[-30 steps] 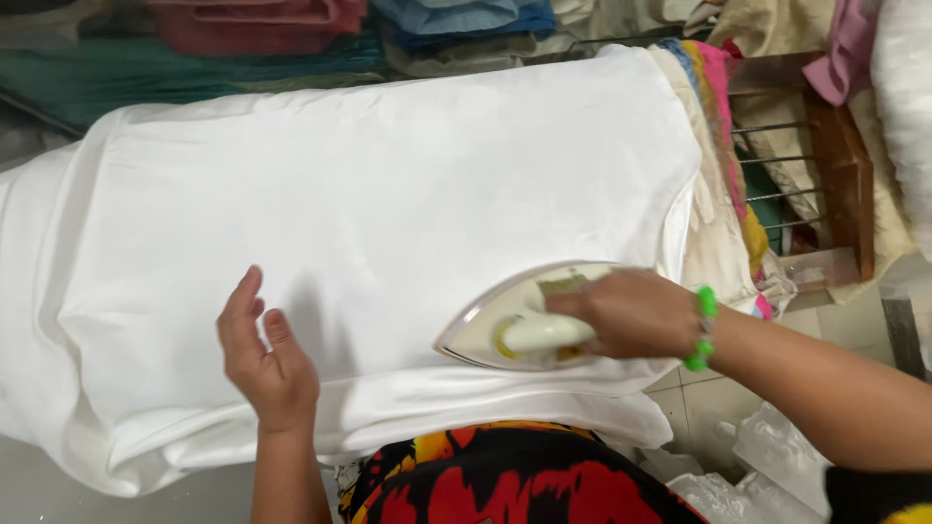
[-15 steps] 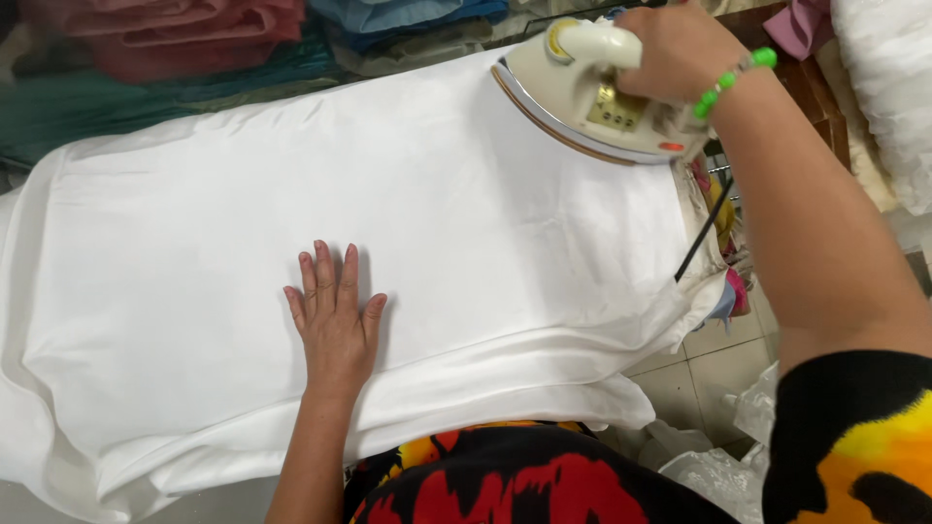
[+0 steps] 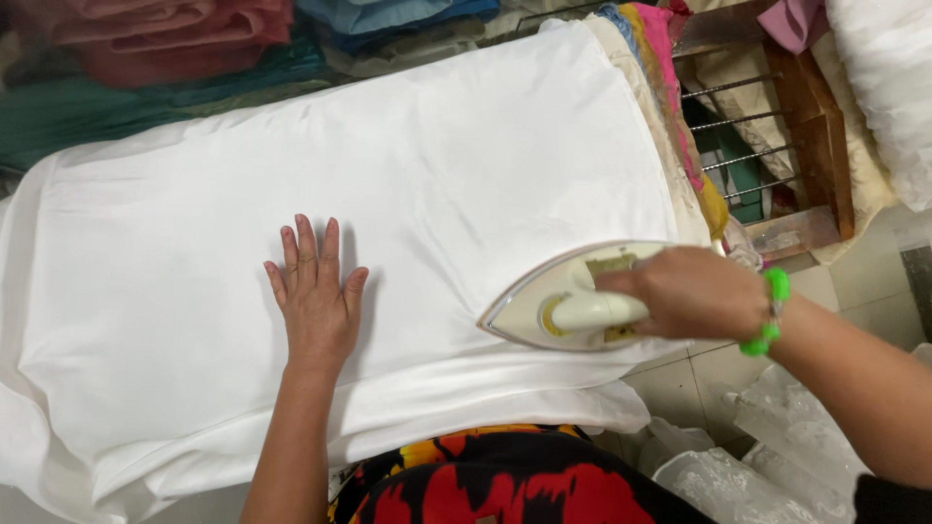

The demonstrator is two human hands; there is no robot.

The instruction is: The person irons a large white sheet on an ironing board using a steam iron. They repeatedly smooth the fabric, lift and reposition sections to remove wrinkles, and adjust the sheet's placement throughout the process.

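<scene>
Head view, looking down. Large white cloth sheet (image 3: 466,175) spread flat over the padded worktop, covering nearly all of it; folded edge hangs at 6 o'clock.

Left hand (image 3: 316,296) lies palm down on the sheet, fingers straight and slightly fanned, pointing toward 12 o'clock. Grip open, holding nothing, only pressing the fabric.

Right hand (image 3: 689,291), green beaded bracelet (image 3: 767,315) at the wrist, grip closed around the handle of a cream-coloured electric iron (image 3: 563,306). Iron sits soleplate down on the sheet at about 4 o'clock of the worktop, nose pointing toward 9 o'clock, well apart from the left hand.

Folded red, teal and blue fabrics (image 3: 194,49) stacked along 12 o'clock. Wooden rack with metal bars (image 3: 777,136) at 2 o'clock.
</scene>
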